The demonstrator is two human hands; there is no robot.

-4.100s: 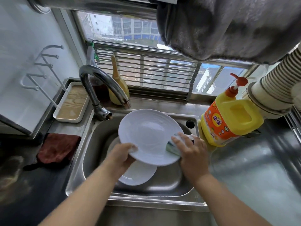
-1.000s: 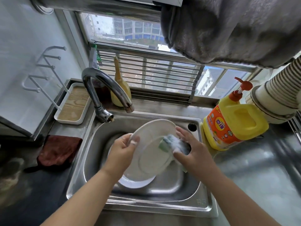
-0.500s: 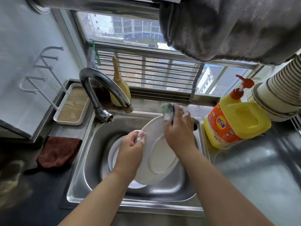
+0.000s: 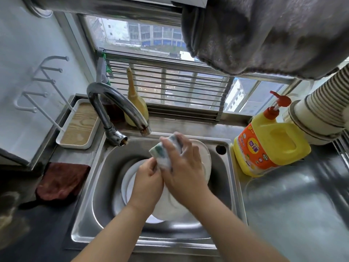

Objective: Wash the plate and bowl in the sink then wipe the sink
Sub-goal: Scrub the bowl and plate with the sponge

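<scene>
A white plate point(image 4: 204, 159) is tilted on edge over the steel sink point(image 4: 217, 188), its underside facing me. My left hand point(image 4: 146, 183) grips the plate's left rim. My right hand point(image 4: 182, 167) holds a soapy green-and-white sponge point(image 4: 162, 156) against the plate's upper left edge and covers most of the plate. A white bowl point(image 4: 126, 184) lies in the sink basin beneath, partly hidden by both hands.
The curved tap point(image 4: 117, 106) arches over the sink's back left. A yellow detergent bottle point(image 4: 268, 142) stands on the right counter. A dark red cloth point(image 4: 62, 180) lies left of the sink, with a white tray point(image 4: 79, 125) behind it. A grey towel point(image 4: 264, 35) hangs overhead.
My right hand has swept the sponge from the plate's top rim leftward toward my left hand. The plate stays tilted in my left hand's grip.
</scene>
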